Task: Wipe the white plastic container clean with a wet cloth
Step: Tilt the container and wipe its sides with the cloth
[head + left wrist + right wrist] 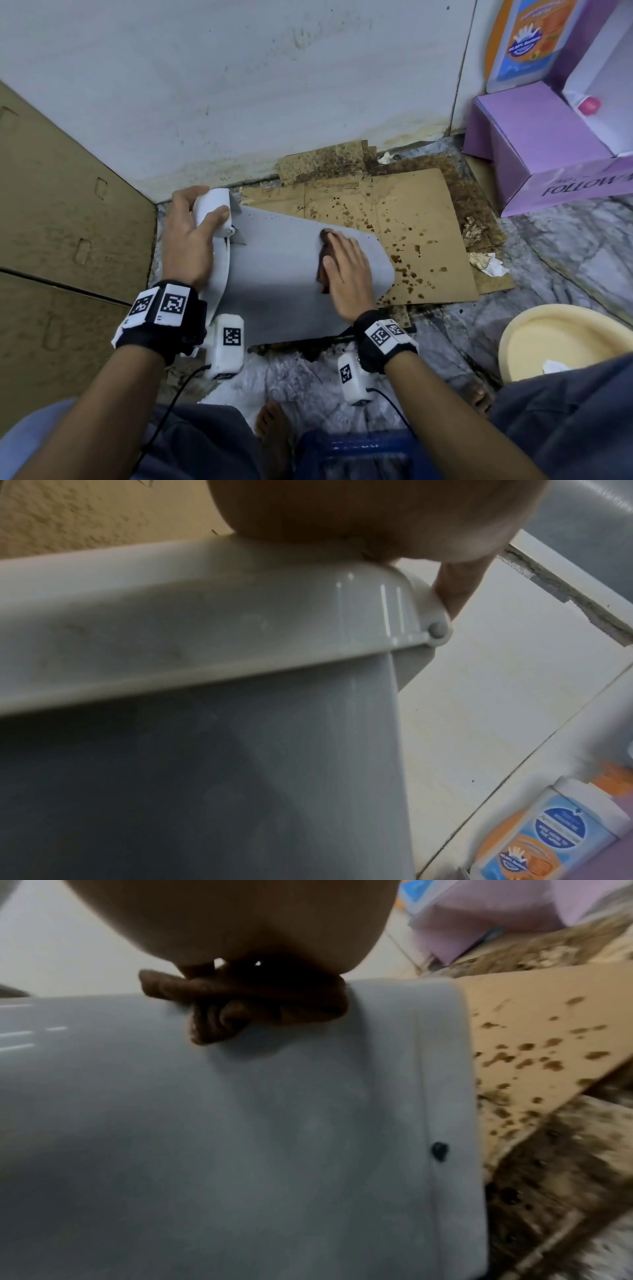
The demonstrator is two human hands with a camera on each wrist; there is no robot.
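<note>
The white plastic container (281, 274) lies on its side on stained cardboard, its lid end at the left. My left hand (195, 226) grips that white lid end (214, 209), thumb on top and fingers curled behind; the left wrist view shows the lid rim (205, 615) under my palm and one fingertip (455, 588) behind the hinge corner. My right hand (346, 267) lies flat on the container's upper side, pressing a bunched brown cloth (323, 260) against it. In the right wrist view the cloth (240, 1001) sticks out from under my palm onto the grey-white wall (240, 1137).
Spattered cardboard (411, 222) covers the floor by the tiled wall (239, 85). Brown cartons (51, 205) stand at the left, and a purple box (548, 154) and an orange-blue bottle (527, 41) at the right. A cream basin (565, 342) sits near my right knee, my bare feet (274, 428) below.
</note>
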